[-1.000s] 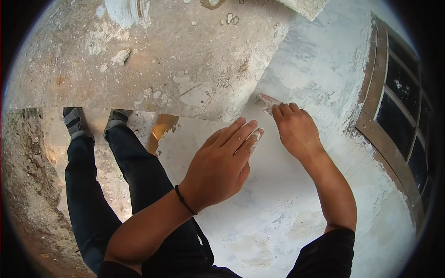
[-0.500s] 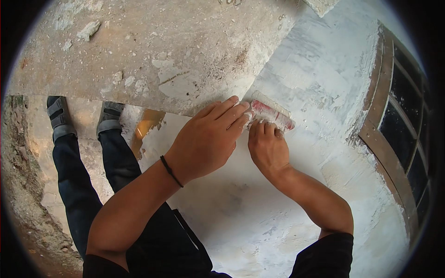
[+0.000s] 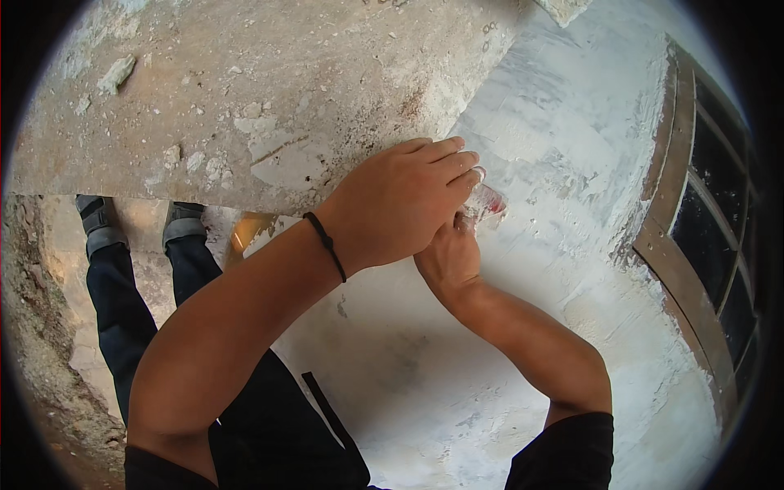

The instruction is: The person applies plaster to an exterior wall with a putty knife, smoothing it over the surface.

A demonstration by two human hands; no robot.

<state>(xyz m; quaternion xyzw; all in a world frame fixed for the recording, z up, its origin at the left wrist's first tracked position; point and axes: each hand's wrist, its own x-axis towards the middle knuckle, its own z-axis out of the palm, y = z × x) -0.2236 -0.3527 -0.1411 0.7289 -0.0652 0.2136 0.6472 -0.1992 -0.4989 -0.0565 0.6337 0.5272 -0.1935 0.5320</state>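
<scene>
A red scraper point(image 3: 490, 201) smeared with white putty lies against the whitened wall point(image 3: 523, 302). Only its right end shows; the rest is under my hands. My left hand point(image 3: 408, 196), with a black band at the wrist, reaches over it. Its fingers bend together over the scraper's upper side, with white on the fingertips, and its thumb is hidden. Just below and to the right, my right hand point(image 3: 452, 255) grips the scraper's lower side with curled fingers. Both hands are close together, the left partly covering the right.
A rough grey-brown slab point(image 3: 237, 90) fills the upper left, strewn with crumbs and a larger pale chunk point(image 3: 117, 74). A brown-framed window point(image 3: 665, 237) with dark panes stands at the right. My shoes point(image 3: 184, 219) are at the slab's lower edge, beside a crumbling wall point(image 3: 41, 302).
My left hand has moved up and right and now covers most of the scraper. My right hand has shifted slightly left. The slab and my legs appear lower in view.
</scene>
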